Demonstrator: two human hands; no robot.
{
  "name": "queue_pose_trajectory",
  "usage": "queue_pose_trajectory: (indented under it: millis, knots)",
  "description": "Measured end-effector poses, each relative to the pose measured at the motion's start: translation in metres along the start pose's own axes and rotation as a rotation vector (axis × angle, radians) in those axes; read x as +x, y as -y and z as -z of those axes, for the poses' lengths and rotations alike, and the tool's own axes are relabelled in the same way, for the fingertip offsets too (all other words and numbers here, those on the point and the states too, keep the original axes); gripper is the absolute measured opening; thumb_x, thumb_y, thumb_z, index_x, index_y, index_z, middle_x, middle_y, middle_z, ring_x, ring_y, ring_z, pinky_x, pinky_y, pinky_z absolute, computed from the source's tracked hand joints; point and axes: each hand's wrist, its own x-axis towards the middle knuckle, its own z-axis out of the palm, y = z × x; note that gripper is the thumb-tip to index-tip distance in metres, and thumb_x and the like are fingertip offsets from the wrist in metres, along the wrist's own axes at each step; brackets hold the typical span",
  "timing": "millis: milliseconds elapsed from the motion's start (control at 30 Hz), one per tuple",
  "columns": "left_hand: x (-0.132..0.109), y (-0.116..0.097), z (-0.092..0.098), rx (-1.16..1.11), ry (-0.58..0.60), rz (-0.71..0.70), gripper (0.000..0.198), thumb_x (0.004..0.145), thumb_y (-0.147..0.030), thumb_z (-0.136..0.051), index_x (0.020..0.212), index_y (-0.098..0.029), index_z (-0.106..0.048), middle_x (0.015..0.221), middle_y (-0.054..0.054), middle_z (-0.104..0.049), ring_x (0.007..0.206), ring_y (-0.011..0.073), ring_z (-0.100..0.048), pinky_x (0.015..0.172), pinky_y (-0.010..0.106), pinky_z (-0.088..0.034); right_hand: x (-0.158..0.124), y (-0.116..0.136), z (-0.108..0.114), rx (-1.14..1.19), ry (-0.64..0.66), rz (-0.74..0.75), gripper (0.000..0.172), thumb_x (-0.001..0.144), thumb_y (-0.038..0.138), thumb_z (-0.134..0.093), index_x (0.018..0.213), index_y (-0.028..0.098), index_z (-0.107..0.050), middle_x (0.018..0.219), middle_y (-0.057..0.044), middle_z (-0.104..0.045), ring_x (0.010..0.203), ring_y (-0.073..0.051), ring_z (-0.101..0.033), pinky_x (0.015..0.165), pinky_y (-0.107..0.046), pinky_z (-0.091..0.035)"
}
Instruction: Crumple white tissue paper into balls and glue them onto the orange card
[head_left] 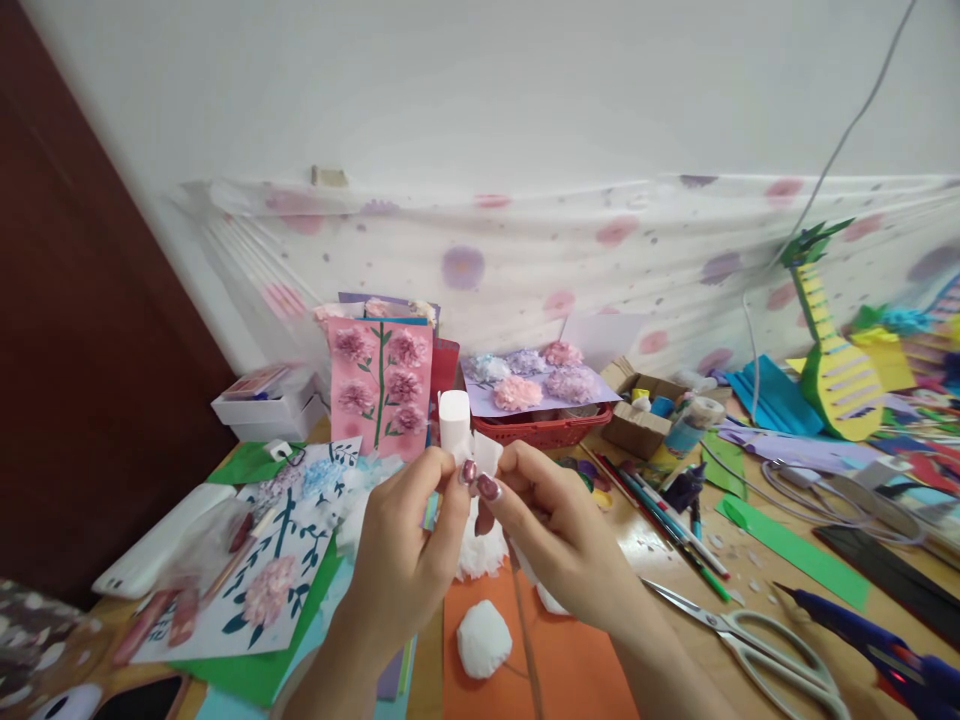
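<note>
My left hand pinches a white paper piece that stands up with a rounded top. Close against it, my right hand pinches a smaller white paper flap; whether the two are one piece I cannot tell. Thumbs and fingertips nearly meet. Below the hands, partly hidden, is a ruffled white paper flower on orange paper. A rounded stack of white paper lies nearer me, and another white piece is half covered by my right hand.
Scissors and a blue glue gun lie at right, near pencils and a green strip. A red basket bears paper flowers. A pink flower card stands behind. A white flower sheet lies left.
</note>
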Motion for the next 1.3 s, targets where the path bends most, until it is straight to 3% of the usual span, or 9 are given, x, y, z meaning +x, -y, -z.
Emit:
queue_pose_trajectory:
  millis: [100,300,567,867,1067,1167,1300]
  knots:
    - [-0.001,0.0,0.0,-0.142,0.049,0.099,0.033,0.102,-0.035,-0.043,0.072,-0.021,-0.047,0.063,-0.005,-0.05,0.057,0.0099,-0.049,0.054,0.022,-0.038,0.001,0.0,-0.001,0.027,0.018,0.016,0.031,0.101,0.042,-0.052,0.08,0.019,-0.055,0.066,0.004,-0.056,0.05,-0.006,-0.047,0.046,-0.016,-0.035]
    - [-0.001,0.0,0.001,-0.461,0.109,0.289,0.037,0.098,-0.048,-0.05,0.073,-0.021,-0.051,0.062,-0.004,-0.052,0.057,0.0101,-0.049,0.053,0.021,-0.04,0.002,0.001,0.002,0.313,0.076,-0.11,0.033,0.1,0.046,-0.052,0.08,0.02,-0.05,0.062,0.004,-0.06,0.042,-0.005,-0.05,0.04,-0.015,-0.035]
    - [0.001,0.009,0.0,-0.733,0.118,0.347,0.039,0.094,-0.047,-0.058,0.068,-0.019,-0.054,0.058,-0.003,-0.056,0.051,0.009,-0.052,0.049,0.019,-0.043,0.004,0.0,0.004,0.425,0.07,-0.114,0.034,0.098,0.046,-0.057,0.077,0.02,-0.048,0.053,0.006,-0.058,0.038,-0.004,-0.046,0.038,-0.013,-0.032]
    - [0.003,0.014,0.003,-0.734,0.086,0.358,0.039,0.092,-0.046,-0.06,0.066,-0.018,-0.055,0.06,-0.002,-0.059,0.053,0.0095,-0.051,0.051,0.021,-0.043,0.006,-0.007,0.011,0.418,-0.015,-0.076,0.033,0.096,0.044,-0.059,0.075,0.021,-0.048,0.049,0.006,-0.059,0.035,-0.004,-0.043,0.035,-0.012,-0.03]
    - [0.008,0.018,0.01,-0.734,0.003,0.337,0.033,0.09,-0.04,-0.061,0.065,-0.02,-0.054,0.051,-0.005,-0.05,0.051,0.0106,-0.051,0.055,0.024,-0.044,0.01,-0.01,0.02,0.44,-0.133,-0.052,0.031,0.092,0.042,-0.062,0.074,0.021,-0.049,0.045,0.008,-0.055,0.031,-0.004,-0.038,0.034,-0.014,-0.025]
    - [0.011,0.026,0.021,-0.601,0.007,0.343,0.029,0.089,-0.044,-0.059,0.072,-0.021,-0.058,0.054,-0.005,-0.051,0.053,0.0109,-0.052,0.057,0.024,-0.046,0.012,-0.009,0.026,0.403,-0.164,-0.015,0.031,0.088,0.041,-0.066,0.071,0.019,-0.053,0.051,0.006,-0.058,0.033,-0.003,-0.04,0.035,-0.015,-0.028]
    - [0.007,0.064,0.041,-0.245,0.158,0.571,0.03,0.085,-0.046,-0.056,0.072,-0.02,-0.057,0.062,-0.005,-0.057,0.056,0.0098,-0.055,0.058,0.023,-0.047,0.009,-0.009,0.034,0.255,-0.107,-0.07,0.033,0.087,0.045,-0.068,0.07,0.018,-0.057,0.057,0.005,-0.059,0.038,-0.004,-0.045,0.039,-0.017,-0.031]
